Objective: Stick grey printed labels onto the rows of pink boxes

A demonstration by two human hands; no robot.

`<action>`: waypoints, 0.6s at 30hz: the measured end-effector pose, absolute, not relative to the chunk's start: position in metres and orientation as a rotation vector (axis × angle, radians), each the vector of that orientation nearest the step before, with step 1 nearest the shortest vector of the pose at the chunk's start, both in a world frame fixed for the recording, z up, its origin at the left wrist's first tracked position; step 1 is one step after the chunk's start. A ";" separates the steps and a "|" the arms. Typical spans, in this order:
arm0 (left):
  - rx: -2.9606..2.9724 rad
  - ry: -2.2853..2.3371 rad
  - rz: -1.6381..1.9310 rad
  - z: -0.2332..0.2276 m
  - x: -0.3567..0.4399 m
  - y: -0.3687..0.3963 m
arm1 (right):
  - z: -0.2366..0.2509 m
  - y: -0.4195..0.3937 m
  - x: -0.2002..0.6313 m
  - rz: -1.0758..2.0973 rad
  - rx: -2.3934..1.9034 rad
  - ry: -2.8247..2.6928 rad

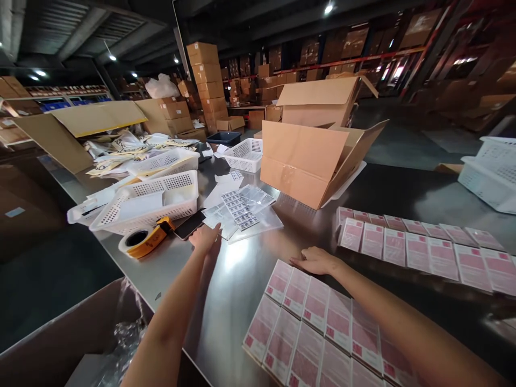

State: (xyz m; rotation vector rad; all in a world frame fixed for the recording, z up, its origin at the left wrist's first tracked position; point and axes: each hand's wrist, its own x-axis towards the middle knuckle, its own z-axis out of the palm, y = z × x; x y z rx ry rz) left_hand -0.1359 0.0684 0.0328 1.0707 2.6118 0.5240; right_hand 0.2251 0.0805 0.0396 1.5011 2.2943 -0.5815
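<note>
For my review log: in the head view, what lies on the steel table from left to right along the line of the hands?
Tape dispenser → phone → left hand → label sheets → right hand → far row of pink packs.

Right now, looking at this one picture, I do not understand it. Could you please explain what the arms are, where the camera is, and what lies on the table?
There is no machine here. The two bare arms belong to one person, and the camera sits on that person's head, looking forward and down, so you see what they see.

The left hand rests flat on clear plastic sleeves that carry a sheet of small labels. The right hand lies on the far edge of a block of pink-and-white packs. Neither hand grips anything.

On the steel table there are also a second row of packs, an open cardboard box on its side, white baskets, a tape dispenser and a dark phone. Behind them, warehouse shelves hold cartons.
</note>
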 end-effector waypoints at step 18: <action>1.322 2.873 0.843 0.129 -0.127 0.028 | 0.040 0.069 0.229 -0.731 1.671 2.426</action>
